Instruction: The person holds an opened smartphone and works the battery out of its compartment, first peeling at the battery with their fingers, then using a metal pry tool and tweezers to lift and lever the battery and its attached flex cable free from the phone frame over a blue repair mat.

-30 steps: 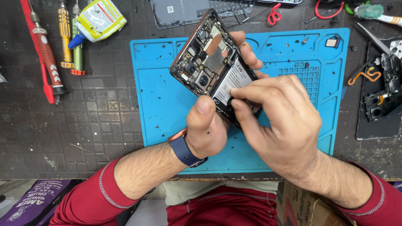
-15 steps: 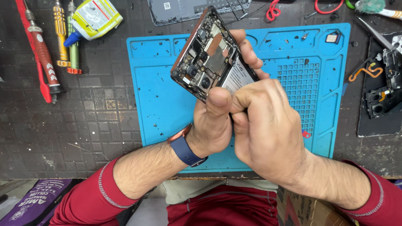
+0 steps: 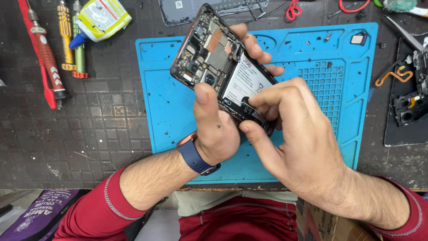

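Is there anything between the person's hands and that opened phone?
Nothing visible. The left hand grips the opened phone directly, thumb on its near edge, above the blue mat. The right hand has its fingertips right on the phone's lower end.

Phone-repair workbench: blue repair mat [image 3: 169, 111], screwdrivers [image 3: 67, 38], loose phone parts [image 3: 408, 109].

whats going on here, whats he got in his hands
A person holds an opened phone, back cover off, above a blue work mat. The left hand has it in a grip from below, thumb on the edge by the camera modules. The right hand pinches at the lower end of the battery. Screwdrivers and a glue bottle lie on the left.
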### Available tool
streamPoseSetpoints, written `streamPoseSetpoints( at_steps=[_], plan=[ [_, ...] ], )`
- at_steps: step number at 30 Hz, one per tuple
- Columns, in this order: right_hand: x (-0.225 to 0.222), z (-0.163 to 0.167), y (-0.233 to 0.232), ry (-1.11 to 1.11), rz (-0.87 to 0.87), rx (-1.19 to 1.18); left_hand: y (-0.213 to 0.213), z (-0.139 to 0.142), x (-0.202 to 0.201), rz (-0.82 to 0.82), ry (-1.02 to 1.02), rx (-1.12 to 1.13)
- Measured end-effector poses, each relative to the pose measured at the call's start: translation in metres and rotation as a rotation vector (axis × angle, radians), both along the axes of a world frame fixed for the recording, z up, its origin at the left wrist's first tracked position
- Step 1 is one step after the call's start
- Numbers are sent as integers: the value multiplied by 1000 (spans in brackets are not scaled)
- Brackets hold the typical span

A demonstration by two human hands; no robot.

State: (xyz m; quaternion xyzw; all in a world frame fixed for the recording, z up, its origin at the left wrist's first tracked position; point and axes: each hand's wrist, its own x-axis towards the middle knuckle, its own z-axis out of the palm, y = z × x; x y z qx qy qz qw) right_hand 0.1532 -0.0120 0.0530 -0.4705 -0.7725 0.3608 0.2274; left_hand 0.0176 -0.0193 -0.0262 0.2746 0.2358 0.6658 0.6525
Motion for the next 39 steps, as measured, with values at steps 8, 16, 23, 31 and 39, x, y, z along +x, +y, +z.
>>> streamPoseSetpoints(
  at_steps=[8,16,23,31,39],
  plan=[
    [0,3,-3,5,-21,25,3,2,0,0,26,-32],
    [0,-3,-8,104,19,57,7,0,1,-19,27,-60],
    [-7,-1,-6,34,-92,-20,5,9,-2,-54,-13,-88],
    [-4,3,0,120,-24,114,4,18,-2,-51,71,-70],
    [1,-3,0,191,76,26,4,13,2,-27,114,-48]
  ],
)
